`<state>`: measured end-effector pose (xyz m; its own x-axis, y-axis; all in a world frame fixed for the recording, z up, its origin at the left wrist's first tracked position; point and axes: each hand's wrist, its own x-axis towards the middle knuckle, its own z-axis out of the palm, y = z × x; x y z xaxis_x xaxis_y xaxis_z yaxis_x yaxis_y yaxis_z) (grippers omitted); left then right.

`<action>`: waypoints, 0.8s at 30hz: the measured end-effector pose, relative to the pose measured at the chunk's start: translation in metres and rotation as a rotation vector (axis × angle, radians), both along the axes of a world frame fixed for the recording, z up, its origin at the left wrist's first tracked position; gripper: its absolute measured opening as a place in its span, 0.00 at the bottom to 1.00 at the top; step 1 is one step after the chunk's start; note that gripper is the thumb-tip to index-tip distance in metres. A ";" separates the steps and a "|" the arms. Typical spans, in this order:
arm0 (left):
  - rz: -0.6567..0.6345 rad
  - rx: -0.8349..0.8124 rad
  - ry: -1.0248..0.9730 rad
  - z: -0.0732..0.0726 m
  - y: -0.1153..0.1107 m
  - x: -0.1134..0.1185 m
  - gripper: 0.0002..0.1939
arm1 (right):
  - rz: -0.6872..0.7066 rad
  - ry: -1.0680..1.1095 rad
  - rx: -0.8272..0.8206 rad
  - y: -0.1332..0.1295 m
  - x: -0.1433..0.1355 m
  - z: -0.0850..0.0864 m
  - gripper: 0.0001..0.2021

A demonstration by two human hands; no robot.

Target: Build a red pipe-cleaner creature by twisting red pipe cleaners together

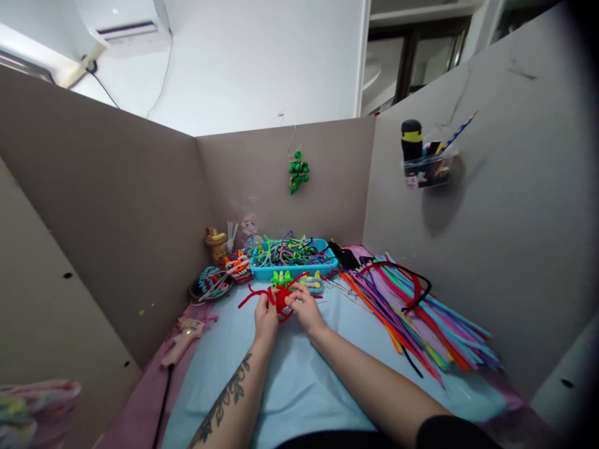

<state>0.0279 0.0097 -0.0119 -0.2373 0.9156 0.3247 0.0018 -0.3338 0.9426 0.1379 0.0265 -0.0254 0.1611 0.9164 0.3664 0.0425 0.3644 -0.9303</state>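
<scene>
Between my two hands is a red pipe-cleaner piece [282, 300], with loose red stems sticking out to the left and to the upper right. My left hand [266, 315] pinches it from the left side, thumb and fingers pressed together. From the right, my right hand [305, 307] grips it with bent fingers at its edge. Part of the piece is covered by my fingers. Just behind it lie a bright green pipe-cleaner figure [281, 279] and a yellow and light blue one [311, 282].
A blue tray [269, 272] of tangled pipe-cleaner pieces stands at the back. Many coloured pipe cleaners [407, 305] lie on the right. A pink glue gun [183, 342] and a dark bowl [210, 285] are on the left. Grey panels [285, 212] enclose the table.
</scene>
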 end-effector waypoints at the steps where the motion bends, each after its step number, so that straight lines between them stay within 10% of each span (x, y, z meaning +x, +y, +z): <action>1: 0.004 0.006 0.015 0.001 -0.001 0.000 0.22 | 0.002 0.005 -0.011 0.001 -0.001 -0.002 0.07; 18: 0.175 0.080 0.090 0.002 0.001 -0.010 0.22 | 0.053 -0.344 0.250 -0.023 0.008 0.027 0.05; 24: 0.058 0.072 0.055 0.009 -0.005 0.001 0.21 | -0.027 -0.156 0.204 -0.005 0.013 0.024 0.06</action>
